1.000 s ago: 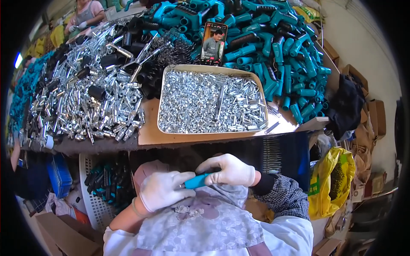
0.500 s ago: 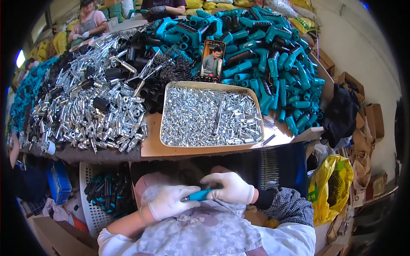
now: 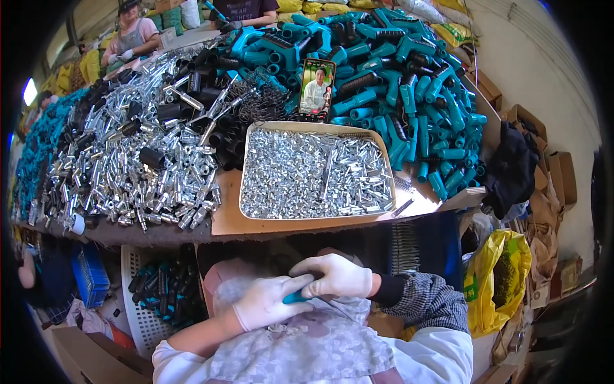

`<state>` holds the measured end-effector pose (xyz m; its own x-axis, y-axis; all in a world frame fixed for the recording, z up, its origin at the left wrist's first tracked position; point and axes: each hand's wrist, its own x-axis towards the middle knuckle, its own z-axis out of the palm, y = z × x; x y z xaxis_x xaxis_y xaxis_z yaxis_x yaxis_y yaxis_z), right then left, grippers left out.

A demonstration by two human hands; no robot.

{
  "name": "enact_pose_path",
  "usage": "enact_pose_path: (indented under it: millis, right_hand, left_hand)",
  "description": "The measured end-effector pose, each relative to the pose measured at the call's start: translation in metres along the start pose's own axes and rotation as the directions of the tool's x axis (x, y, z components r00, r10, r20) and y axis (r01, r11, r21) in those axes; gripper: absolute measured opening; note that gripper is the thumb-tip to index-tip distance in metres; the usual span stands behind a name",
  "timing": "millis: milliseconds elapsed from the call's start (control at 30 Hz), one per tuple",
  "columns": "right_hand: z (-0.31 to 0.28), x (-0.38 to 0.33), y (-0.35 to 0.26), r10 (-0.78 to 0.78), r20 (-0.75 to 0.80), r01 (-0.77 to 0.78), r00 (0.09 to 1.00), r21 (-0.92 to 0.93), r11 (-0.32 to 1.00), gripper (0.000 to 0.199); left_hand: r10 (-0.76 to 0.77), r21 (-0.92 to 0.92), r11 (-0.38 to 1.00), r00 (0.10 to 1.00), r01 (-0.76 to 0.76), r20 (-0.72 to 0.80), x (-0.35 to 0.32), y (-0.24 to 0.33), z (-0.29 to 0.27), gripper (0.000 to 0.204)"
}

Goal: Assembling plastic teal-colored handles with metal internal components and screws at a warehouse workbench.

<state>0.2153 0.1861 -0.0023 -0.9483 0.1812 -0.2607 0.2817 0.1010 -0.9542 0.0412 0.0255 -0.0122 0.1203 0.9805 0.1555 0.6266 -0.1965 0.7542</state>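
Above my lap, my white-gloved left hand [image 3: 267,302] and right hand [image 3: 336,276] are closed together around a teal plastic part [image 3: 295,297]. Only a short teal stretch shows between the gloves; its ends are covered. Past my hands, on the table, stands a shallow cream tray [image 3: 242,192] full of small shiny metal pieces [image 3: 300,179]. To its left spreads a heap of silver metal fittings [image 3: 128,173] mixed with black sleeves [image 3: 152,157]. Teal pistol-shaped housings [image 3: 409,96] are piled behind and to the right of the tray.
A phone [image 3: 316,89] with a lit screen leans behind the tray. Below the table's left side is a white perforated basket [image 3: 131,301] holding teal and black pieces. A yellow sack [image 3: 492,281] stands at the right. Two people are across the table.
My hands have drawn closer together, and the gloves now cover more of the teal part. The metal tip seen at its left end is hidden. The phone's picture has changed.
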Motion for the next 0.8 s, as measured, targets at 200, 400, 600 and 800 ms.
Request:
enact_pose_path:
  millis: [200, 400, 600, 800]
  right_hand:
    - [-0.007, 0.006, -0.012, 0.097, -0.002, -0.095, 0.995, -0.231, 0.968, 0.052]
    - [-0.062, -0.001, -0.051, -0.396, -0.358, -0.024, 0.845, -0.766, 0.643, 0.017]
    - [-0.146, 0.023, -0.034, -0.394, -0.710, -0.549, 0.584, -0.702, 0.454, 0.024]
    - [-0.158, 0.038, -0.024, -0.314, -0.694, -0.537, 0.648, -0.709, 0.457, 0.024]
  left_hand:
    - [0.005, 0.050, 0.999, 1.000, -0.004, -0.012, 0.007, -0.010, 0.017, 0.052]
    - [-0.028, 0.135, 0.990, 0.993, 0.043, -0.115, 0.012, -0.005, 0.006, 0.051]
    - [-0.008, 0.117, 0.993, 0.979, 0.033, -0.205, 0.000, -0.011, 0.008, 0.053]
    - [-0.031, 0.143, 0.988, 0.973, 0.065, -0.231, -0.003, -0.012, 0.005, 0.053]
